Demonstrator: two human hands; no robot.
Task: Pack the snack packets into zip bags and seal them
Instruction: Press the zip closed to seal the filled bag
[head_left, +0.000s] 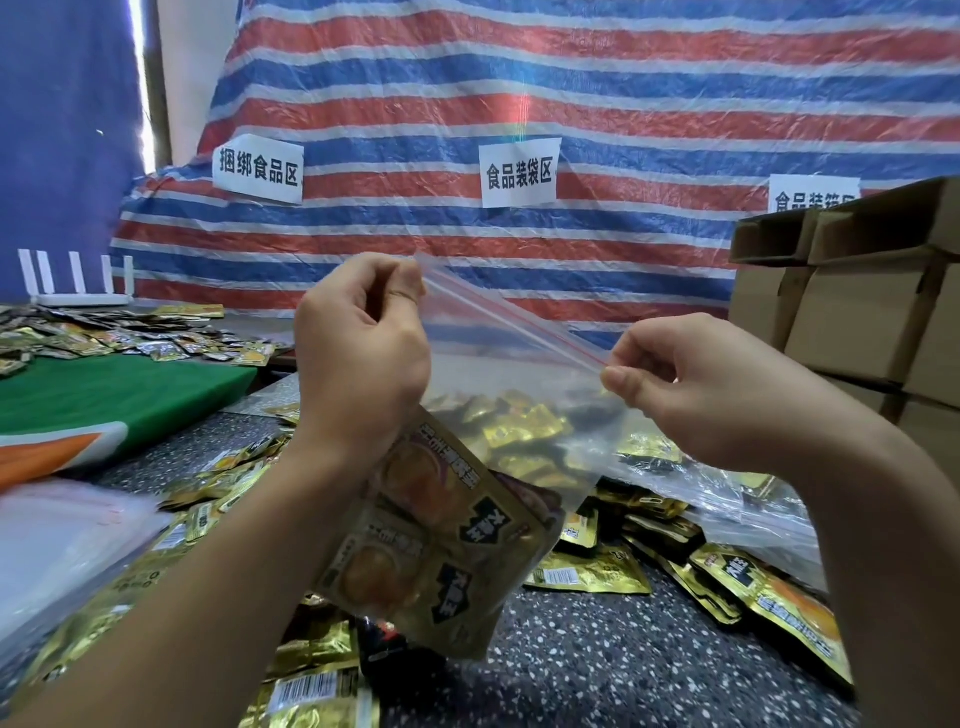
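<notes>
Left hand (358, 343) at 12 o'clock of frame centre, fingers curled, pinching the upper end of the zip strip of a zip bag (498, 374). Right hand (670, 374) at 3 o'clock, thumb and forefinger pinching the lower end of the same strip. Strip runs taut and slanted between the two hands, a thin red line along it.

Zip bag: clear, thin, glossy film, lightly creased. It hangs below the hands with gold snack packets (441, 535) inside, collected at the bottom toward 6 o'clock; printed faces show through the film.

Striped tarpaulin (519, 78) fills 10 to 2 o'clock: woven plastic, red, blue and white bands, crinkled, with clear sheeting over it. Three white paper labels on it: 捆绑食品区 (258, 169), 食品装袋区 (519, 174), and a third at 2 o'clock, partly hidden by boxes, not fully readable.

Cardboard boxes (852, 306), brown, stacked at 3 o'clock, top flaps open.

Desk (571, 649): dark speckled surface, terrazzo-like grain. Green cloth (114, 389) at 9 o'clock, smooth, with an orange and white patch at its near edge.

Loose packets (769, 597) scattered on the desk from 4 to 8 o'clock: flat foil sachets, metallic gold, black lettering patches, an orange-yellow round food picture, barcodes on the backs. Lettering too blurred to read. Another heap (104, 332) lies past the green cloth at 10 o'clock.

White router (78, 291) with upright antennas at 10 o'clock.
</notes>
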